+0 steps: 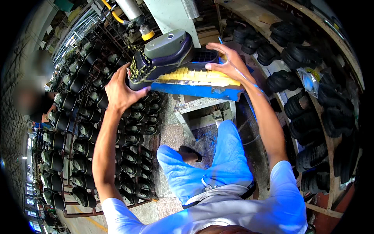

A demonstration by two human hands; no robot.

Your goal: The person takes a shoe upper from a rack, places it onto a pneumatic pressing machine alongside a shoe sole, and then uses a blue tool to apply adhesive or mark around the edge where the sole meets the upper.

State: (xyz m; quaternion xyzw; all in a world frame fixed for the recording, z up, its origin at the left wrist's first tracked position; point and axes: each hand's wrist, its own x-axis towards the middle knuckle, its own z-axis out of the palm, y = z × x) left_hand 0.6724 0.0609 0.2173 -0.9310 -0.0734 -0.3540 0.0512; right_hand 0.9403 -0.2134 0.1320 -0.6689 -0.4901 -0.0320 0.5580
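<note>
Lasted shoe, dark upper with yellow lacing, just before 12 o'clock: tilted, lacing toward 10, grey last filling the collar. Left hand at 10 o'clock: fingers and thumb wrapped round the lacing-and-toe end, gripping. Right hand at 1 o'clock: fingers spread, thumb apart, bracketing a black outsole with gridded inner face; cannot tell whether they pinch it. Outsole lies above a yellow-wrapped pad on a blue support; shoe-to-outsole contact unclear.

Handling (judged): shoe likely stiff and fairly heavy for its size, the last giving it a firm core; upper smooth, perhaps slightly slippery. Best hold: toe and heel, clear of the laces. Outsole probably rubbery, flexible, not fragile; take it by the side edges.

Surroundings: press cylinder at 11, shoe rack at 8–9, black soles on shelving at 2–4.
</note>
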